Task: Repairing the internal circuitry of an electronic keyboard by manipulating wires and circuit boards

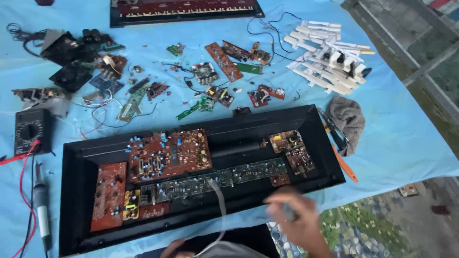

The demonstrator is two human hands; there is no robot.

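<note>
1. right hand [294, 217], blurred, is closed around a small dark thing at the near edge of the black case [76, 167]; left hand [173, 248] barely shows, its grip i cannot tell;
2. brown circuit boards [167, 155] lie inside the case;
3. multimeter [29, 130] at the blue cloth's [406, 138] left edge.

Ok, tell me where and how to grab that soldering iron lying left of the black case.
Grip the soldering iron around its pale handle, mid-length, coming from above with fingers closing across its width. It lies flat on the blue sheet, lengthwise toward you, beside the black case. Probably avoid the metal tip end, and mind the red leads alongside.
</note>
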